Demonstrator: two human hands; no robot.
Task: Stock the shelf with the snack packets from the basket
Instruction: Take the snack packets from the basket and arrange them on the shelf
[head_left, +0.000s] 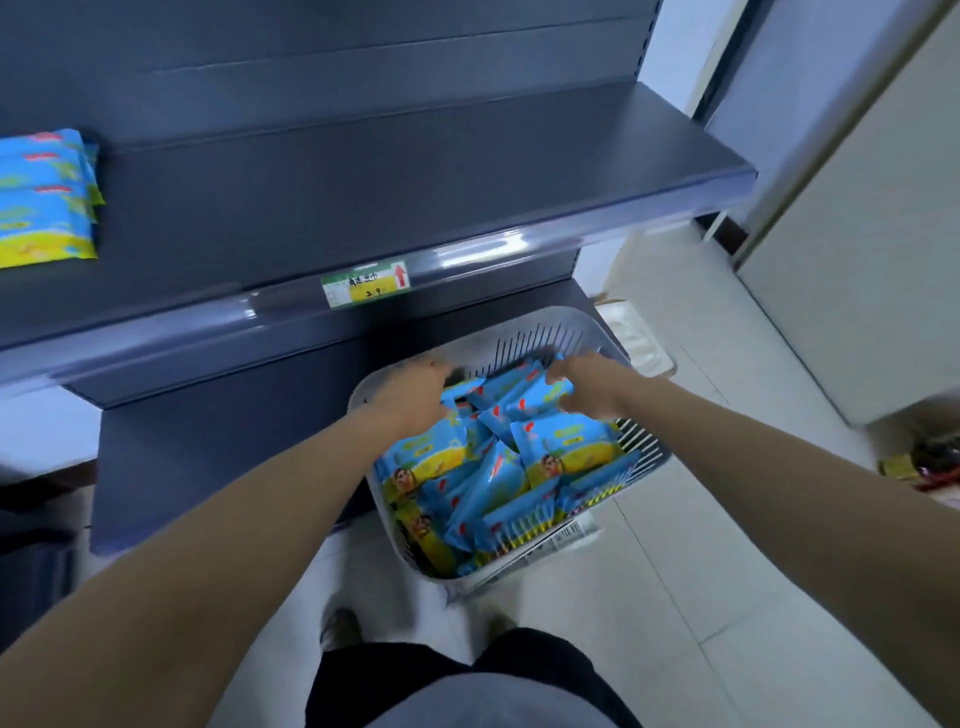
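Pick-up step: snack packets (498, 467) heaped in white basket (545, 319) on floor (727, 571) below shelf (415, 197); right grip (584, 384) pinches one, left grip (415, 395) among them, closure unclear; next likely needs a lift up beside the stocked stack (44, 197).

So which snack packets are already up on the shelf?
The stack at the far left end of the shelf; all the others lie jumbled in the basket on the floor.

The shelf (363, 208) lies bare right of the stacked packets (47, 197) and seemingly overhangs the basket (540, 332) below.
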